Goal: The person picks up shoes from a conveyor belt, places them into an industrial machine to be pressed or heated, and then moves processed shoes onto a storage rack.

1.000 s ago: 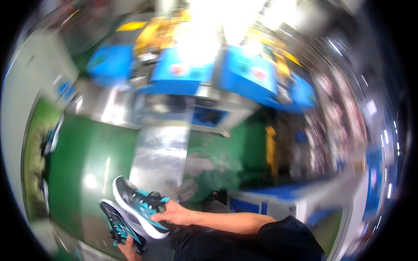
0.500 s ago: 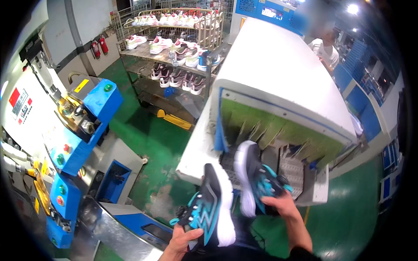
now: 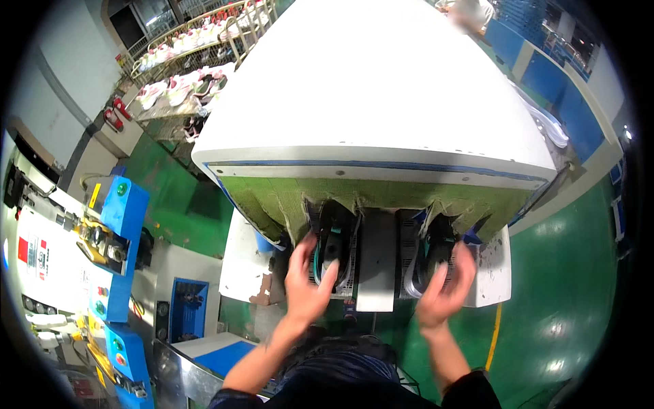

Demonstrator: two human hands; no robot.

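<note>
Two black sneakers with white soles and teal trim stand side by side under the slit green cloth curtain [image 3: 388, 194] of a white box-shaped machine [image 3: 381, 88]. The left sneaker [image 3: 334, 238] has its toe end beneath the flaps, and so does the right sneaker [image 3: 439, 249]. At the heel of the left one is my left hand [image 3: 306, 286], thumb and fingers apart. My right hand [image 3: 446, 290] is at the other heel, its fingers curved but spread. Whether the fingertips still touch the shoes is hard to see.
A flat grey divider [image 3: 376, 262] separates the two shoes. A rack [image 3: 153, 112] of sneakers is at the far left. Blue-and-white machinery [image 3: 122, 259] with buttons stands at my left. Blue panels [image 3: 572, 112] are at the far right, beyond the green floor [image 3: 545, 286].
Both sneakers have gone from my grasp in front of the machine to under its curtain, toes forward. My hands have opened at the heels, and the view has shifted closer to the machine.
</note>
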